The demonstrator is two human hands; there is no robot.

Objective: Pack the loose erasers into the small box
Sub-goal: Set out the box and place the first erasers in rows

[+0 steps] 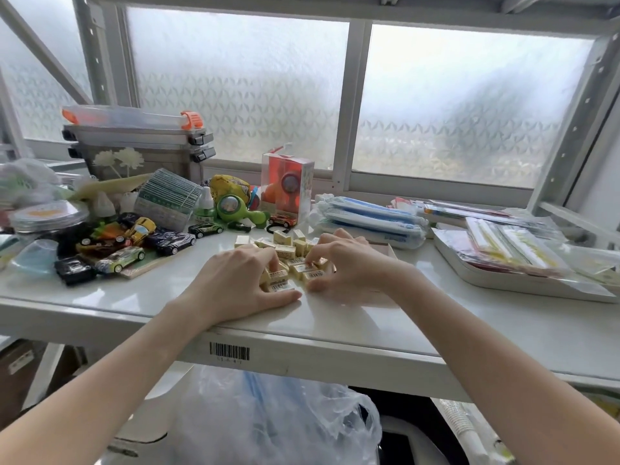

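Where window glows: white shelf (335, 330) w/ erasers (285, 251).

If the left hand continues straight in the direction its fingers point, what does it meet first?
Probably the loose erasers: the left hand points up and right, its fingertips already at the pile, with the right hand just beyond.

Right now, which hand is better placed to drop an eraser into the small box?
Probably the right hand: it covers the shallow pale box, fingertips on cream rectangular erasers. The left hand sits farther away.
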